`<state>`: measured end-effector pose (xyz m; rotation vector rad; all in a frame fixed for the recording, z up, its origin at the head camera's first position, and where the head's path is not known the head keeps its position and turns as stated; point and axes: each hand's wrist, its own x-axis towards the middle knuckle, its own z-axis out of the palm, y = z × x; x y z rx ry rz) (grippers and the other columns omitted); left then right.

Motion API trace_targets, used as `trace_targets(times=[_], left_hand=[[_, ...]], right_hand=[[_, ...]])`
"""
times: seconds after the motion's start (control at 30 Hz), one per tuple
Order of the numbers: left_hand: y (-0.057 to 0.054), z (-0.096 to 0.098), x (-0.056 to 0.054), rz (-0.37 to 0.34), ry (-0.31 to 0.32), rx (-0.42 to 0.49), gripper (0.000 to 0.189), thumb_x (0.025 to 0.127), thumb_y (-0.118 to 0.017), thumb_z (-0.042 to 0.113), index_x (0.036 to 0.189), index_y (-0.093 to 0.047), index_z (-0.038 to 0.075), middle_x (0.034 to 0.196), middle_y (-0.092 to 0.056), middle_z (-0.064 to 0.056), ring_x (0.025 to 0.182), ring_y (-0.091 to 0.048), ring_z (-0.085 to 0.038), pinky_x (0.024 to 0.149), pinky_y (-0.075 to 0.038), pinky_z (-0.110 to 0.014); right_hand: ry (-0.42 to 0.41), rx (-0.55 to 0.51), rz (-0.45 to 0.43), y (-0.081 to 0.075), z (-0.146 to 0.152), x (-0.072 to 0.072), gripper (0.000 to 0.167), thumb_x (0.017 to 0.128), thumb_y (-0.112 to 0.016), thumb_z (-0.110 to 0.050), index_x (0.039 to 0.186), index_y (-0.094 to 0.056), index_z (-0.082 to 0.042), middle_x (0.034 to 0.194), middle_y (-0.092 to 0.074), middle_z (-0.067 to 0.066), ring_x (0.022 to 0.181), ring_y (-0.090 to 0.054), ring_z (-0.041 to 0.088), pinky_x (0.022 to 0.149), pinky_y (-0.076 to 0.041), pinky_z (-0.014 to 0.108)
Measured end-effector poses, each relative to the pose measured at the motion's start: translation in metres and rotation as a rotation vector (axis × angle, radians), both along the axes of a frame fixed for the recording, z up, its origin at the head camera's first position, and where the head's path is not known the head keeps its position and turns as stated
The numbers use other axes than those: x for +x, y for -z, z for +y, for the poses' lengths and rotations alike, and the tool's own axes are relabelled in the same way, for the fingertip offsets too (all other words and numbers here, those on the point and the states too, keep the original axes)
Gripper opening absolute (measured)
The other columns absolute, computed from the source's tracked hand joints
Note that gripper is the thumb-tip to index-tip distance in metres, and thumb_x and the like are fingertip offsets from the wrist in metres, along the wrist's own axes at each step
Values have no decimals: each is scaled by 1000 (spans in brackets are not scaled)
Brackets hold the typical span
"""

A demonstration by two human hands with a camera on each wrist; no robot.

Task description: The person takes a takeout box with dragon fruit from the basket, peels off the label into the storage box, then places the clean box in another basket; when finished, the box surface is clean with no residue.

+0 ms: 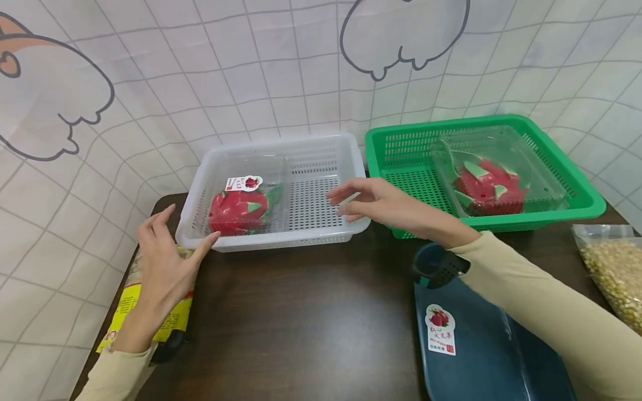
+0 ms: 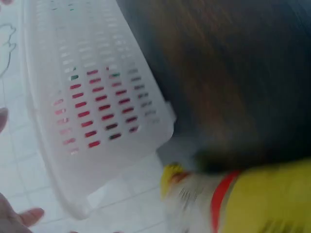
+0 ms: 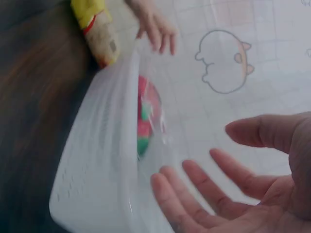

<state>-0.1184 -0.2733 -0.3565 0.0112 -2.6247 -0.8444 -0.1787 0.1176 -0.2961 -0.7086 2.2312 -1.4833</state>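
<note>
A white basket [image 1: 313, 206] holds a clear lidded box [image 1: 275, 170] with a red dragon fruit [image 1: 238, 211] inside and a white label [image 1: 243, 183] on its lid. My left hand [image 1: 168, 270] hangs at the basket's front left corner, thumb and fingers spread, nothing in its grasp. Over the right end of that basket reaches my right hand [image 1: 376, 201], fingers loosely extended and holding nothing. The right wrist view shows this hand [image 3: 238, 199] palm-up in the picture, its fingers apart, beside the basket's rim [image 3: 129, 160].
A green basket [image 1: 411, 181] at the right holds another clear box [image 1: 501, 142] with a dragon fruit [image 1: 489, 186]. In front lies a dark blue tray [image 1: 476, 340] bearing a label [image 1: 441, 329]. A yellow bag [image 1: 175, 317] lies beneath my left wrist; a bag of kernels [image 1: 614, 273] sits far right.
</note>
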Motion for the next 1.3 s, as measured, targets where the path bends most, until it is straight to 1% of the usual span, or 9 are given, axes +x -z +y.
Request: trace_targets(times=[0.13, 0.3, 0.43, 0.6, 0.7, 0.83, 1.1, 1.23, 1.3], left_hand=[[6, -5, -7, -152, 14, 124, 103, 93, -76, 45, 167, -13, 9, 158, -24, -27, 138, -32, -44, 106, -42, -72], [14, -13, -17, -253, 110, 248, 106, 95, -75, 43, 168, -5, 13, 160, -23, -27, 140, -30, -46, 107, -39, -74], [16, -16, -22, -287, 169, 340, 106, 97, -74, 37, 169, 2, 17, 166, -16, -23, 146, -27, -47, 112, -33, -74], [17, -15, -24, -309, 184, 381, 107, 97, -74, 31, 169, 5, 21, 169, -14, -21, 148, -25, -47, 114, -32, -73], [18, -16, -23, -319, 177, 389, 107, 97, -74, 31, 168, 5, 23, 169, -14, -20, 149, -25, -46, 114, -32, -73], [17, -18, -21, -321, 170, 392, 106, 97, -73, 32, 168, 5, 23, 169, -14, -19, 149, -25, -45, 115, -31, -72], [16, -19, -21, -319, 175, 384, 106, 97, -73, 33, 168, 5, 23, 169, -13, -19, 150, -23, -45, 115, -31, -72], [18, -19, -21, -323, 180, 395, 106, 97, -73, 33, 168, 5, 24, 169, -12, -19, 150, -21, -44, 116, -29, -73], [18, -19, -21, -326, 180, 399, 106, 97, -72, 33, 168, 5, 24, 169, -12, -18, 150, -21, -44, 116, -27, -74]], right_hand=[[-13, -30, -165, 9, -27, -17, 46, 105, -57, -15, 147, -53, 2, 149, -53, 19, 127, -60, 36, 106, -52, 51], [10, -14, -281, 18, -56, -34, 49, 107, -52, -18, 152, -47, 3, 156, -47, 21, 134, -55, 41, 110, -49, 52], [42, 4, -354, 25, -76, -44, 53, 108, -52, -20, 155, -43, 4, 160, -42, 19, 138, -53, 39, 109, -50, 49], [77, 15, -460, 34, -97, -50, 57, 111, -48, -27, 159, -36, 0, 163, -36, 19, 145, -44, 39, 112, -48, 47], [103, 29, -509, 39, -106, -53, 57, 113, -45, -32, 161, -34, -3, 162, -35, 20, 146, -44, 37, 116, -44, 47], [111, 6, -516, 43, -114, -55, 57, 113, -45, -34, 160, -35, -2, 158, -40, 21, 144, -46, 36, 116, -44, 47], [152, -126, -438, 44, -115, -55, 49, 113, -45, -25, 153, -45, 1, 159, -43, 19, 146, -44, 35, 112, -47, 50], [192, -165, -378, 43, -116, -52, 44, 111, -50, -26, 148, -47, -3, 161, -40, 16, 145, -43, 40, 108, -50, 54], [194, -193, -375, 43, -116, -51, 41, 110, -52, -28, 145, -46, -8, 162, -37, 15, 144, -42, 46, 106, -51, 58]])
